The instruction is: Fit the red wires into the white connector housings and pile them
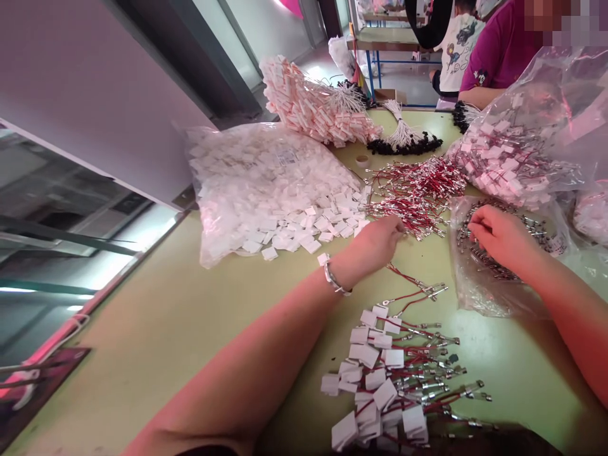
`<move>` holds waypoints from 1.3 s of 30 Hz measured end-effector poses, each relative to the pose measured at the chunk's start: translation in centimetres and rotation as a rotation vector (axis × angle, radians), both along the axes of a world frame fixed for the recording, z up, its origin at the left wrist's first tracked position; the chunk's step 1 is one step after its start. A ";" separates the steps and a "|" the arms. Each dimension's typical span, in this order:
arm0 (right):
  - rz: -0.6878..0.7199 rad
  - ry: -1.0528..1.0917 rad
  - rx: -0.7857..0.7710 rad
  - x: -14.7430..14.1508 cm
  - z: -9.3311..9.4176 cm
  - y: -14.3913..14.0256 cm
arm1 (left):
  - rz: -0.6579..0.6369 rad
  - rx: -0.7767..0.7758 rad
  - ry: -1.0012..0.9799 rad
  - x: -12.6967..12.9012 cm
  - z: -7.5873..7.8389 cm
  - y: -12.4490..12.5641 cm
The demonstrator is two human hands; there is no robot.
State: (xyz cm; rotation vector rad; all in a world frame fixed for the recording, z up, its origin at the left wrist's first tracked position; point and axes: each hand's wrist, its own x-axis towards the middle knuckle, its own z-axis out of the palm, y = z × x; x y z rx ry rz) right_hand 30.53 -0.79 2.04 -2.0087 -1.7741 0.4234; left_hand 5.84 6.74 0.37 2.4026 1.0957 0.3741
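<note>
In the head view, your left hand (pixel 377 244) has its fingers drawn together at the near edge of the piled red wires (pixel 408 209); whether it grips one, you cannot tell. They run mostly sideways, thin, with shiny metal ends. Your right hand (pixel 506 237) curls over slim metal pieces (pixel 534 227) in a clear bag (pixel 484 301), its grip unclear.

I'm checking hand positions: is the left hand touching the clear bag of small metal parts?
Apart: the head view shows green tabletop between the left hand and the clear bag.
</note>
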 end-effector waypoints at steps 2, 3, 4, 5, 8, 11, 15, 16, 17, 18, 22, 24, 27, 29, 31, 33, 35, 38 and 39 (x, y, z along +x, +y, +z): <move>0.048 0.246 -0.068 -0.7 -0.6 0.1 | 0.017 -0.075 -0.055 1.0 -0.2 -0.2; 0.064 0.348 -0.095 -1.0 -0.8 0.1 | -0.006 -0.098 -0.070 1.5 -0.5 -0.3; 0.077 0.435 -0.114 -1.3 -1.0 0.0 | -0.041 -0.103 -0.073 1.8 -0.8 -0.4; 0.087 0.508 -0.131 -1.7 -1.1 0.0 | -0.063 -0.090 -0.067 2.0 -1.0 -0.4; 0.101 0.637 -0.170 -2.3 -1.0 -0.3 | -0.066 -0.017 -0.006 2.0 -1.3 -0.5; 0.073 0.639 -0.163 -2.5 -0.7 -0.4 | -0.101 -0.031 0.017 1.5 -0.9 -0.4; 0.063 0.552 -0.118 -2.6 -0.2 -0.7 | -0.047 -0.165 -0.137 1.2 -0.1 -0.3; 0.069 0.519 -0.081 -2.7 -0.1 -0.8 | -0.018 -0.226 -0.191 1.1 0.0 -0.4; 0.071 0.506 -0.047 -3.0 0.0 -1.0 | 0.009 -0.292 -0.241 1.1 0.2 -0.6; 0.067 0.525 -0.021 -3.2 0.0 -1.1 | 0.028 -0.353 -0.285 1.1 0.3 -0.8; 0.017 0.840 0.059 -4.7 -0.1 -1.6 | 0.044 -0.446 -0.386 1.2 0.5 -1.9; 0.013 0.946 0.101 -5.4 -0.4 -1.7 | 0.032 -0.471 -0.430 1.3 0.4 -2.3; 0.048 1.008 0.086 -6.3 -0.9 -1.7 | 0.012 -0.508 -0.497 1.5 0.1 -2.7; 0.061 1.022 0.067 -6.6 -1.1 -1.8 | -0.006 -0.517 -0.537 1.5 0.1 -2.9; 0.041 1.041 0.060 -6.7 -1.2 -1.9 | -0.008 -0.512 -0.550 1.5 0.1 -3.0; 0.006 1.068 0.068 -6.8 -1.2 -2.0 | -0.001 -0.506 -0.545 1.5 0.2 -3.0; -0.007 1.078 0.064 -6.7 -1.2 -2.0 | -0.001 -0.498 -0.537 1.4 0.3 -3.0; 0.011 1.036 0.037 -6.6 -1.2 -2.0 | -0.007 -0.444 -0.509 1.3 0.4 -2.9; 0.016 1.020 0.029 -6.6 -1.2 -1.9 | -0.008 -0.399 -0.484 1.3 0.3 -2.9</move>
